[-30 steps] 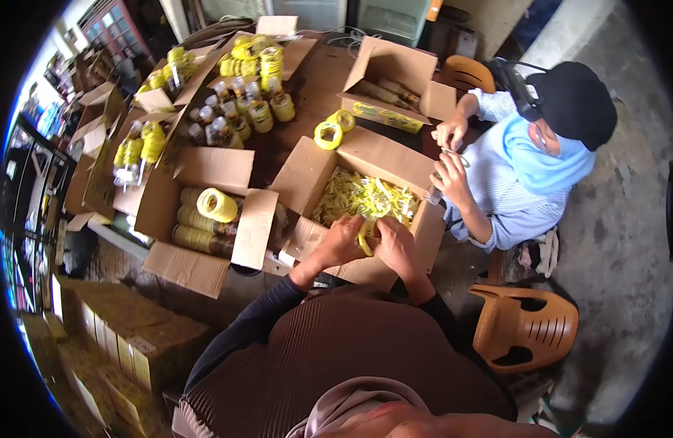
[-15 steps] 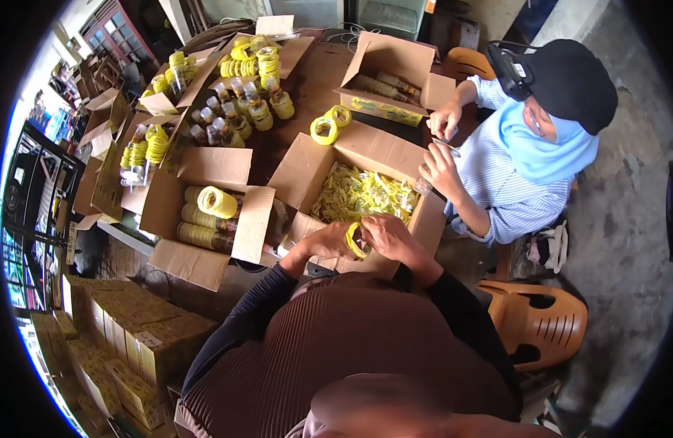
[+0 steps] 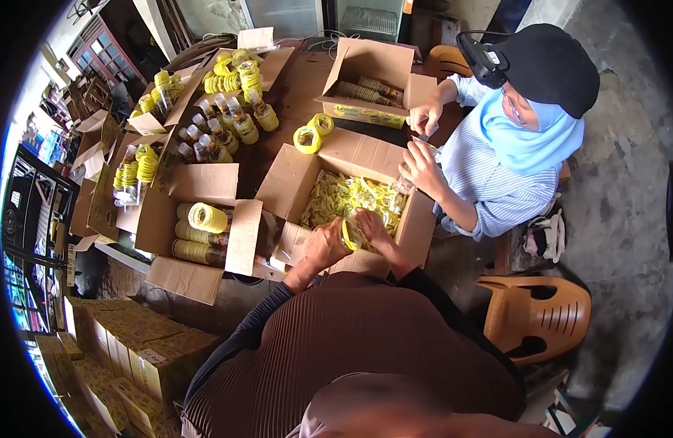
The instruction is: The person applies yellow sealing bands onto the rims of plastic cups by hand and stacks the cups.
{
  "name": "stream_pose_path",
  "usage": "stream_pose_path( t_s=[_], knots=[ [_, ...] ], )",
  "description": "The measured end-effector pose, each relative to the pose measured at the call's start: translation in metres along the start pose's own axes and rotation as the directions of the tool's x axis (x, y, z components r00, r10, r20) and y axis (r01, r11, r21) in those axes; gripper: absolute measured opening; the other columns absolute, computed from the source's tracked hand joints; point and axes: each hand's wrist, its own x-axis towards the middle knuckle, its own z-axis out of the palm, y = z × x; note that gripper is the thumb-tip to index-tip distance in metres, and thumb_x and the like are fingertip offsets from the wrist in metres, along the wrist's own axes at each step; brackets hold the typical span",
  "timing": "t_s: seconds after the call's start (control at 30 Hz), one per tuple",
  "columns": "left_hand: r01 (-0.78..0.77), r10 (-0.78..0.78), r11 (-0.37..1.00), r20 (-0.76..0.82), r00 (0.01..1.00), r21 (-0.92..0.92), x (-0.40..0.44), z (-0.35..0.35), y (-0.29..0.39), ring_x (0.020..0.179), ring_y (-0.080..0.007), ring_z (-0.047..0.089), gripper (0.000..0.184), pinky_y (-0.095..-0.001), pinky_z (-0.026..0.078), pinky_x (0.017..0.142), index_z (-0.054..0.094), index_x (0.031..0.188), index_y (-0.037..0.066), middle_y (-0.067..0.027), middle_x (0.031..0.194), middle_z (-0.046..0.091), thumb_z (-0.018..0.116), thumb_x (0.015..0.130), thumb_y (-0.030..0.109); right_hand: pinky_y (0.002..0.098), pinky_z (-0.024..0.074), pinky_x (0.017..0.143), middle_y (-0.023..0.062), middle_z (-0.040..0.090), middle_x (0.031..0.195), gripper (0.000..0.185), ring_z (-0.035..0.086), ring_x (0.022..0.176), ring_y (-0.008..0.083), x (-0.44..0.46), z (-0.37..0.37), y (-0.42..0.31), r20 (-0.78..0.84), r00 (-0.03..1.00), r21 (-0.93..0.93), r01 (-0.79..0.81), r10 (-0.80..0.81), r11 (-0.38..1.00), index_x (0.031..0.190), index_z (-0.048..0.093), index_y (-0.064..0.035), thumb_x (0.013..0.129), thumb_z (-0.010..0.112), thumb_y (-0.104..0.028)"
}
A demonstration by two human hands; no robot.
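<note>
"Your right grip (image 3: pixel 373 232) has edged farther over the cardboard box (image 3: pixel 355 152) at mid-frame in the last half second, while your left grip (image 3: pixel 325 247) stays on the yellow ring (image 3: pixel 346 235); your view has swung too, sliding the cartons leftward."

"How are you holding the ring, seen from above?"

"Your left grip is clamped on its left side, fingers curled around it. Your right grip has its fingers bent down beside the ring's right side; whether they pinch it, one cannot tell."

"And where is the ring?"

"Just below the centre of the frame, tilted on edge between your two grips, above the near part of the box. Yellow scraps (image 3: pixel 329 197) lie heaped inside, beyond your fingers."

"What else is around you?"

"Two finished-looking rolls (image 3: pixel 307 150), bright yellow, sit side by side past the box's upper-left corner, on the brown counter (image 3: pixel 300 87). Bottles (image 3: pixel 247 129) with yellow bands stand grouped at the upper left. Left of centre, a second carton (image 3: pixel 205 179) holds banded bottles, a pale yellow roll (image 3: pixel 217 220) resting on top."

"Who is beside you?"

"At the upper right, a person in a striped shirt (image 3: pixel 490 157) and dark cap (image 3: pixel 552 69), hands (image 3: pixel 424 164) close together near your box's right edge. An orange chair (image 3: pixel 508 314) stands at the lower right."
</note>
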Motion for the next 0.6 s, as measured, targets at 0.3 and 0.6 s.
stream_pose_path(
  t_s=[0.3, 0.6],
  knots=[
    [-0.073, 0.081, 0.994, -0.108, 0.991, 0.078, -0.029, -0.012, -0.017, 0.098, -0.0382, 0.059, 0.069, -0.0440, 0.048, 0.085, 0.048, 0.118, -0.001, -0.0180, 0.103, 0.061, 0.082, 0.067, 0.029, 0.0386, 0.0429, 0.060, 0.0126, 0.055, 0.067, 0.027, 0.054, 0.063, 0.0283, -0.012, -0.034, 0.038, 0.001, 0.868, -0.039, -0.496, 0.496, 0.868, 0.081, 0.051, 0.0000, 0.086, 0.065, -0.022],
    [-0.060, 0.058, 0.997, -0.042, 0.997, -0.054, -0.024, -0.010, -0.032, 0.107, -0.0404, 0.052, 0.067, -0.0461, 0.041, 0.095, 0.045, 0.122, -0.003, -0.0219, 0.109, 0.055, 0.077, 0.068, 0.020, 0.0378, 0.0493, 0.070, 0.0169, 0.064, 0.095, 0.015, 0.064, 0.083, 0.0298, -0.029, -0.016, 0.015, -0.077, 0.969, -0.184, -0.245, 0.234, 0.952, 0.099, 0.061, -0.0019, 0.086, 0.064, -0.009]
  ],
)
